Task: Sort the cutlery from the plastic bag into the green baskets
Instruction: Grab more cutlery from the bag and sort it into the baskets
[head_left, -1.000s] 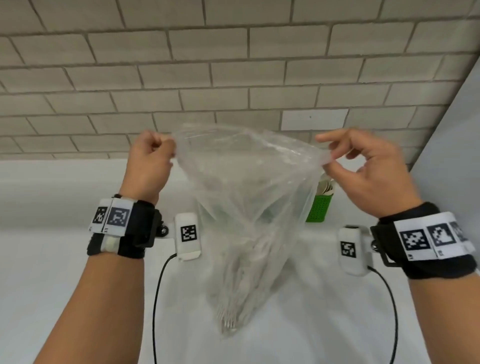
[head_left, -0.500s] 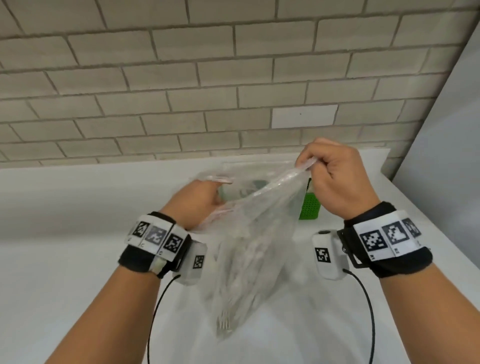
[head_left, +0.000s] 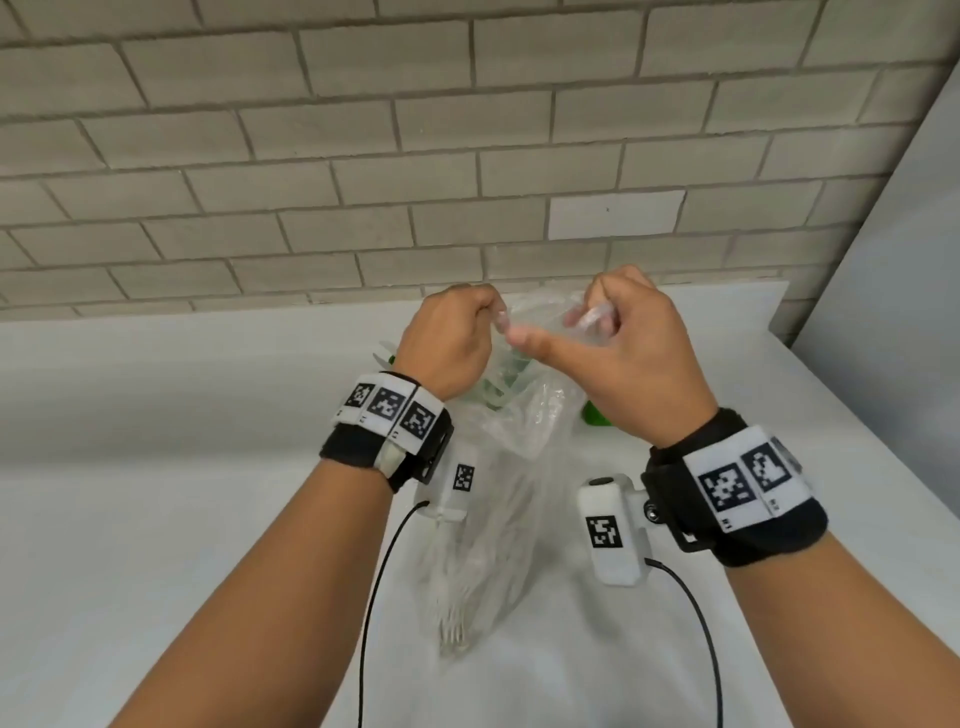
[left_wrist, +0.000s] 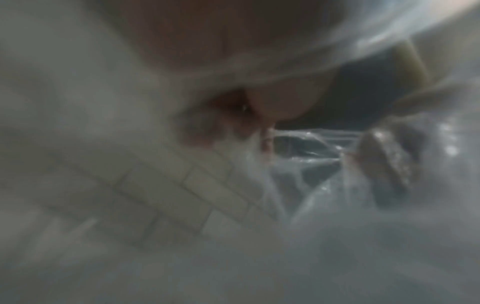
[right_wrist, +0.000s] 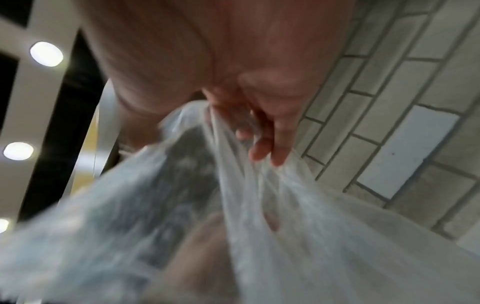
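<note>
A clear plastic bag (head_left: 498, 493) hangs over the white counter with a bundle of white plastic cutlery (head_left: 467, 587) in its bottom, fork tines at the lowest point. My left hand (head_left: 457, 338) pinches the bag's top edge on the left. My right hand (head_left: 608, 332) grips the gathered top edge on the right, close to the left hand. The right wrist view shows the fingers (right_wrist: 275, 131) curled into the bunched bag (right_wrist: 272, 205). The left wrist view is blurred by the bag's film (left_wrist: 324, 174). Green baskets (head_left: 595, 415) are mostly hidden behind the bag and hands.
The white counter (head_left: 156, 493) runs back to a grey brick wall (head_left: 363, 156). A pale panel (head_left: 893, 312) closes the right side. Cables hang from both wrist cameras over the counter's near part.
Both hands have dropped and come together, closing the bag's wide mouth to a narrow gathered top. The left hand briefly went lower towards the bag's mouth, then rose beside the right.
</note>
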